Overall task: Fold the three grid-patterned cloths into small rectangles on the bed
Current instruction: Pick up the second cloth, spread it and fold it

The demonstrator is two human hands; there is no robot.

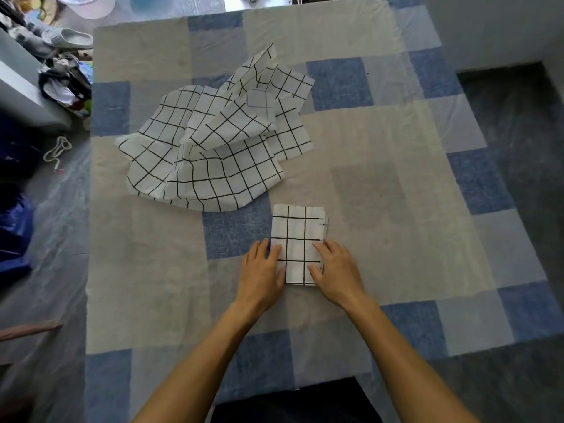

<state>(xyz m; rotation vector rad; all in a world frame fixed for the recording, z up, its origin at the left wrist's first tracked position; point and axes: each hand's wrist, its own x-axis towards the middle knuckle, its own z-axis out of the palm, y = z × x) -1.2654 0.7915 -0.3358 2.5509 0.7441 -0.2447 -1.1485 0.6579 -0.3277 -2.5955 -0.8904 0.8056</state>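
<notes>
A folded cloth (297, 239), white with a thin black grid, lies as a small upright rectangle on the near middle of the bed (381, 141). Its layers show slightly uneven along the right edge. The left hand (263, 274) lies flat with fingers spread on its lower left edge, and the right hand (334, 270) presses flat on its lower right corner; neither hand is clenched or gripping.

Beyond it, towards the far left, the unfolded cloths (213, 148) sit in one rumpled, overlapping heap of soft thin fabric with raised creases; how many are in it is hard to tell.

The bed cover is a flat patchwork of blue, grey and beige squares. Bare cover stretches wide to the right of the folded piece and in front of it.
</notes>
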